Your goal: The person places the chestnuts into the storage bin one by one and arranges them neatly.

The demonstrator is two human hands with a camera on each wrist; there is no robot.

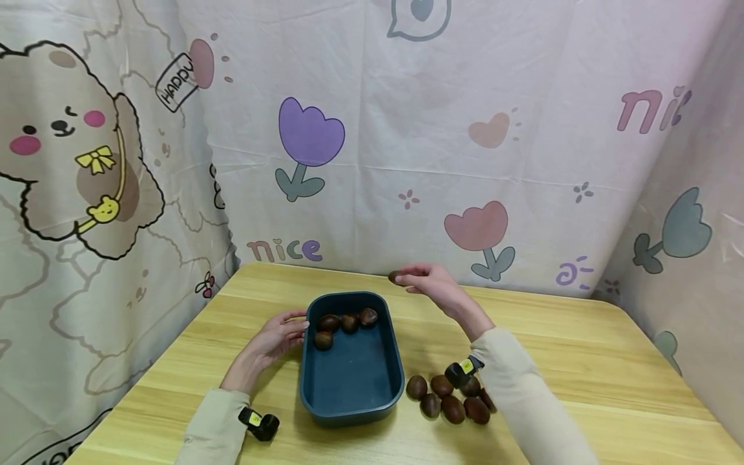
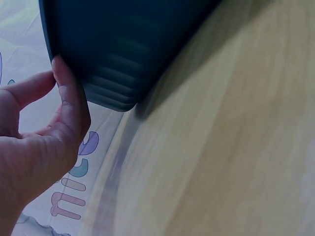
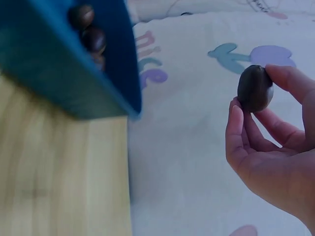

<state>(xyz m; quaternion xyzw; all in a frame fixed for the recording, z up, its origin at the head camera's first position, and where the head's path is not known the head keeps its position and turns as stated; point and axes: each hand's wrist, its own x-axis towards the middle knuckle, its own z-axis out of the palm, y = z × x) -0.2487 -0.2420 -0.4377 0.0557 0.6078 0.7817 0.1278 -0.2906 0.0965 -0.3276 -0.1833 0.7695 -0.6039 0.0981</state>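
A dark blue rectangular container point(image 1: 351, 381) stands on the table with several brown chestnuts point(image 1: 329, 323) inside, at its far left end. My left hand point(image 1: 279, 337) is at its left side, thumb and fingers gripping the rim near the far corner. In the left wrist view, the fingers point(image 2: 69, 98) lie against the container's wall point(image 2: 113, 59). Beyond the container and to its right, my right hand point(image 1: 430, 284) is raised, pinching one chestnut point(image 3: 256, 88) between thumb and fingertips. Several more chestnuts point(image 1: 453, 409) lie on the table right of the container, partly hidden by the right forearm.
The wooden table point(image 1: 558, 361) reaches back to a hanging cloth point(image 1: 395, 129) printed with flowers and words. More of this cloth hangs at the left and right sides. A small black camera point(image 1: 463, 372) sits on the right wrist, another camera point(image 1: 260, 424) on the left.
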